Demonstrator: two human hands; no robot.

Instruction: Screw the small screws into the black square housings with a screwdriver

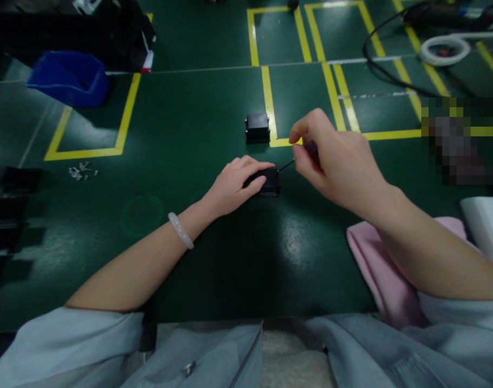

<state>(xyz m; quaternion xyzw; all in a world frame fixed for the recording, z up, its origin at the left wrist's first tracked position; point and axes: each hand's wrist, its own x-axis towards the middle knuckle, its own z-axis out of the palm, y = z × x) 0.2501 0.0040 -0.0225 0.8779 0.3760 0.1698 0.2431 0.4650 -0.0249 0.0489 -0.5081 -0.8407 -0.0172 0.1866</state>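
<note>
In the head view, my left hand (240,183) lies over the left part of a small black box (271,186) on the green table, thumb and fingers holding it. My right hand (335,161) is closed round the dark handle of a screwdriver (287,165). Its thin shaft slants down and left, the tip at the box's upper right corner. Most of the handle is hidden by my fingers. A second black box (258,127), with small metal screws at its sides, stands just beyond my left hand.
Loose screws (82,171) lie at the left, below a blue bin (70,78). Several black parts (12,215) line the left edge. A pink cloth (376,258) lies under my right forearm, beside a white object (487,226). A black cable (368,48) and white ring (444,51) are at upper right.
</note>
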